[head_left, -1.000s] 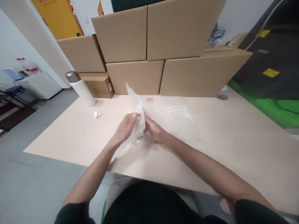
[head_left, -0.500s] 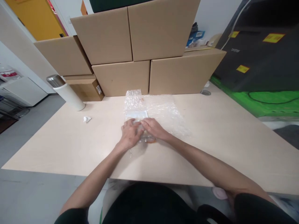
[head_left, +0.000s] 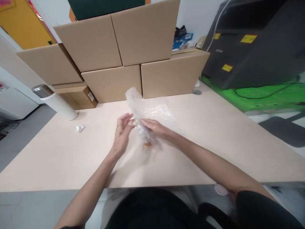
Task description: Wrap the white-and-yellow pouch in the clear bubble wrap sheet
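Note:
A clear bubble-wrap sheet (head_left: pixel 152 113) lies on the pale table (head_left: pixel 71 159), with one end lifted and standing up near the boxes. My right hand (head_left: pixel 153 127) is closed on the wrap, gripping a rolled bundle of it; a small orange patch (head_left: pixel 147 144) shows at the bundle's lower end. My left hand (head_left: pixel 122 133) is just left of the bundle, fingers apart and slightly curled, its fingertips close to the raised wrap without gripping it.
Stacked cardboard boxes (head_left: pixel 128 51) line the table's far side. A white flask with a metal cap (head_left: pixel 56 102) stands at the far left, a small crumpled scrap (head_left: pixel 79 128) near it. A dark machine (head_left: pixel 252 41) and green mat (head_left: pixel 267 95) are at right.
Both hands were pressing the wrap flat on the table half a second ago. Now the right hand has lifted the bundle and the left hand has let go and opened.

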Action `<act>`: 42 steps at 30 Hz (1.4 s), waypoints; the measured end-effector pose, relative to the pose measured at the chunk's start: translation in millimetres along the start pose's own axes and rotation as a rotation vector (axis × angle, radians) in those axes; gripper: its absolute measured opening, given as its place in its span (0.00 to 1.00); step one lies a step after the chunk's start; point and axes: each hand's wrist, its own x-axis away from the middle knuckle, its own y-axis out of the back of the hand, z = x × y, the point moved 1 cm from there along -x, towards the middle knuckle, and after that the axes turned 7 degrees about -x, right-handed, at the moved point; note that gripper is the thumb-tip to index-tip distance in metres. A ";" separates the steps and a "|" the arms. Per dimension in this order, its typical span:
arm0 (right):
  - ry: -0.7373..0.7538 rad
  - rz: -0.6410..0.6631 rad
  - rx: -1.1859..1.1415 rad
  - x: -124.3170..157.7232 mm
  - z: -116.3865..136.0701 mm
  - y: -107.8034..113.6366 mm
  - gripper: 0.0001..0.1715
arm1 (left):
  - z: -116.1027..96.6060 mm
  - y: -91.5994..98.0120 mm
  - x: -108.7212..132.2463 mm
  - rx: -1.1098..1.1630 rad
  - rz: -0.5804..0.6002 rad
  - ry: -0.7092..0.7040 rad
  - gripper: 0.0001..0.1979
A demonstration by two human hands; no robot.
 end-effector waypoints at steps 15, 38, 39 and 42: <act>0.044 -0.642 0.224 34.8 -23.3 116.0 0.21 | 42.1 -111.0 -32.1 -1.120 0.550 -0.307 0.25; 0.109 -0.009 -0.024 16.2 14.5 62.8 0.31 | -10.5 -21.7 -61.0 -1.205 0.365 -0.508 0.30; 0.114 0.048 0.051 19.3 20.8 59.5 0.31 | -18.5 -14.7 -62.8 -1.208 0.427 -0.517 0.34; 0.113 0.197 0.196 29.8 41.1 49.2 0.28 | -43.0 6.1 -65.5 -1.109 0.670 -0.421 0.40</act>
